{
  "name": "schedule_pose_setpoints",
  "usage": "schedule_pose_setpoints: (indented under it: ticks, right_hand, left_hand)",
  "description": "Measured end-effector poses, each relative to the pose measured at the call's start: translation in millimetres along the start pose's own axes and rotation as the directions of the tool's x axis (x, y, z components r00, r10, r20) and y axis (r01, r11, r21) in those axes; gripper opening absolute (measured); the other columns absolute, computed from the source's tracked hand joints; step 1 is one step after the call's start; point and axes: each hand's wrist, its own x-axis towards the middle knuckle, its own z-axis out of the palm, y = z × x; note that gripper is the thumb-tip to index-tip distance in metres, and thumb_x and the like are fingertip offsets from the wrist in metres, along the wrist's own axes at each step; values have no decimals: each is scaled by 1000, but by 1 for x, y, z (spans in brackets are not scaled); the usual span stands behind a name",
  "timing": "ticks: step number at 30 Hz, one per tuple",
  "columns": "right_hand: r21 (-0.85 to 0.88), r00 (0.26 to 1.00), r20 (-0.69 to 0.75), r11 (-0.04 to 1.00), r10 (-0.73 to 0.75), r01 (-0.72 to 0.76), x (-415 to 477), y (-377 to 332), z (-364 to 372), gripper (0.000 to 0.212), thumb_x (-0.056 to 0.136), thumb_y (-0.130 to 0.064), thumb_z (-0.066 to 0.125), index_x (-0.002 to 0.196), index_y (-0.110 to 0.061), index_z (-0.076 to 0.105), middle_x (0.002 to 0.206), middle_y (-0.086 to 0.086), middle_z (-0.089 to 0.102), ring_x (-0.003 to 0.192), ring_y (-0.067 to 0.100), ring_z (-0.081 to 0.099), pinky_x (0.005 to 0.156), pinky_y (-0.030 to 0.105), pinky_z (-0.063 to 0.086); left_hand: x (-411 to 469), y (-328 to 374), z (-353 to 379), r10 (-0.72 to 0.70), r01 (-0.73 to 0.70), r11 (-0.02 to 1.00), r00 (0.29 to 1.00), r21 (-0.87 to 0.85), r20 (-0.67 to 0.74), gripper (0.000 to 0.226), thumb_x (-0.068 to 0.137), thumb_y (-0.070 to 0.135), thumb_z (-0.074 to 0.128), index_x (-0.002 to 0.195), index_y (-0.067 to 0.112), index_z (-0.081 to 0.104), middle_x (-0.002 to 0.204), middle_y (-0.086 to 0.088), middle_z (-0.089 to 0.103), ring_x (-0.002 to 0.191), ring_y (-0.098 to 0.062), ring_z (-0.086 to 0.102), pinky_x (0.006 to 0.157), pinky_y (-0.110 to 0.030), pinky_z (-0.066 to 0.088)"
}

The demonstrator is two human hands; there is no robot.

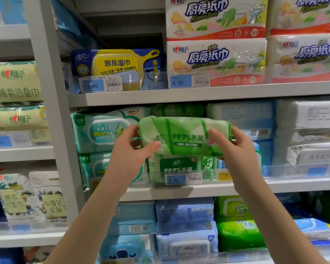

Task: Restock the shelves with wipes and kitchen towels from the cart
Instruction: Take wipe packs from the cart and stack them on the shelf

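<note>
A green pack of wipes (185, 135) marked 99.9% is held level in front of the middle shelf (293, 184). My left hand (130, 153) grips its left end, thumb on the front. My right hand (234, 147) grips its right end. The pack hovers just above a matching green wipes pack (177, 165) that stands on the shelf behind a 9.90 price tag (176, 180). Kitchen towel packs (215, 60) are stacked on the shelf above, at the right. The cart is out of view.
Teal wipes packs (101, 130) sit left of the green ones, pale blue and white packs (242, 115) to the right. A yellow-and-blue wipes pack (120, 67) lies on the upper shelf with an open gap above it. A grey upright (51, 111) divides the shelving bays.
</note>
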Motion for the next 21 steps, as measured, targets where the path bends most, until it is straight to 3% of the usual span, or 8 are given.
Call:
schedule_pose_setpoints:
  ticks: [3,5,8,12,14,18,21]
  right_hand:
    - [13,1000,22,1000,-3,3,-4,-3,-4,10,87,-20,65,93,-27,69,91,2,72,79,9,68,61,17,52]
    - [40,1000,28,999,14,-15,-6,-5,-6,10,87,-29,66,96,-28,68,90,-2,72,77,5,67,60,13,49]
    - [6,998,-15,998,55,-55,-5,-1,-8,49,76,-59,66,111,-24,65,103,-2,69,96,16,64,76,28,50]
    - [48,993,-112,999,26,-21,-1,-1,-3,11,86,-23,68,95,-22,62,97,1,68,92,23,66,67,25,51]
    - [24,993,-120,1000,0,3,1,2,-2,12,86,-16,68,93,-22,60,96,0,68,93,23,66,72,29,54]
    - [-57,989,-121,995,-88,81,2,6,-1,18,84,-10,69,94,-22,59,97,-1,68,92,17,66,82,40,57]
    - [-107,983,-91,983,-157,147,6,12,-1,25,83,-9,71,103,-17,59,102,5,67,93,22,66,81,44,56]
  left_hand:
    - [-4,-2,-2,93,-92,995,995,47,-20,33,76,7,77,93,28,58,95,8,69,91,-11,67,77,-21,53]
    - [-5,-4,-1,144,-141,987,989,78,-35,36,74,5,78,89,29,55,95,5,69,88,-9,67,75,-18,53]
    - [-7,-9,2,233,-225,968,970,113,-64,42,70,6,81,90,30,54,95,1,66,87,-18,66,79,-26,53]
    - [-7,-14,11,333,-289,917,935,275,-126,50,70,7,82,93,39,50,88,23,61,86,3,60,77,-11,46]
    - [-10,-15,16,320,-274,920,938,279,-132,43,74,11,79,98,34,51,92,20,61,87,2,59,79,-13,47]
    - [-15,-14,25,120,-117,992,991,38,-68,28,80,38,67,100,25,52,96,8,64,89,-11,61,81,-22,50]
    - [-10,-21,29,49,-47,999,992,18,-115,24,83,22,70,95,27,50,97,6,65,90,-10,64,83,-24,52]
